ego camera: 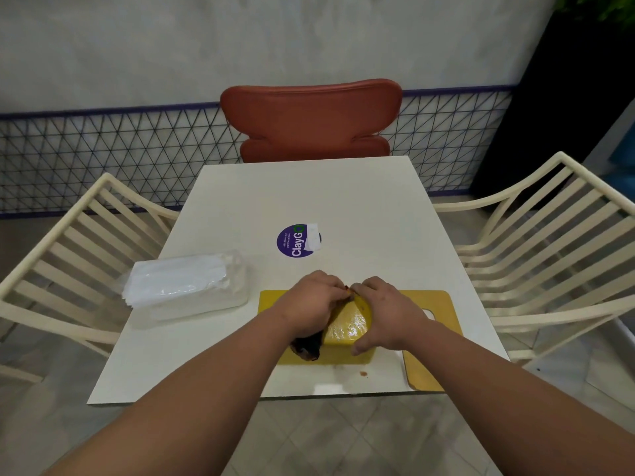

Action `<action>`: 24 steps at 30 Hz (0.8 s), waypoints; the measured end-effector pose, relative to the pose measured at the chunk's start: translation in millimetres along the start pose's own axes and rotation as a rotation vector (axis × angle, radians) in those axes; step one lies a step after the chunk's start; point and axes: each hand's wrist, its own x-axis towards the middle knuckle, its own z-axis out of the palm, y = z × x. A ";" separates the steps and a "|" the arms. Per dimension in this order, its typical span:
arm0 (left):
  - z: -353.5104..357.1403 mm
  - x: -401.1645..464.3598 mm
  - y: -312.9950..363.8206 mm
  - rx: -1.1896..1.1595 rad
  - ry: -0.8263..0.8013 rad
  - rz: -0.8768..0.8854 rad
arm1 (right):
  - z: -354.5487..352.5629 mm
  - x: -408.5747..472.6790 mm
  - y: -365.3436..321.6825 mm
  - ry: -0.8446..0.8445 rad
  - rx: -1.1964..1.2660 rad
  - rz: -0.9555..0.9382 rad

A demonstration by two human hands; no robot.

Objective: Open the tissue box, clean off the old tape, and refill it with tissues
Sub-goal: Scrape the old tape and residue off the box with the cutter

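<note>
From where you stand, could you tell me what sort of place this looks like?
Probably a cafe or food-court seating area: a small white table with chairs on three sides, a red chair at the far end, and a round purple sticker reading ClayGo, apparently asking diners to clean up.

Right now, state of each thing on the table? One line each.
yellow tissue box: opened, held by both hands
lid: off, flat beside box
tissue pack: wrapped, untouched
old tape: brown strip partly peeled, under left hand
left hand: gripping
right hand: gripping
</note>
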 end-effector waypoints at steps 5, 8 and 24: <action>-7.0 -29.5 -33.4 0.030 0.018 -0.035 | -0.3 1.7 0.9 -0.020 0.006 0.005; -1.0 -34.7 -25.4 0.000 0.079 -0.110 | 0.1 2.2 1.1 -0.021 0.004 0.002; 13.8 -26.3 11.9 0.009 0.130 -0.057 | -1.1 0.7 -1.6 -0.015 -0.036 -0.012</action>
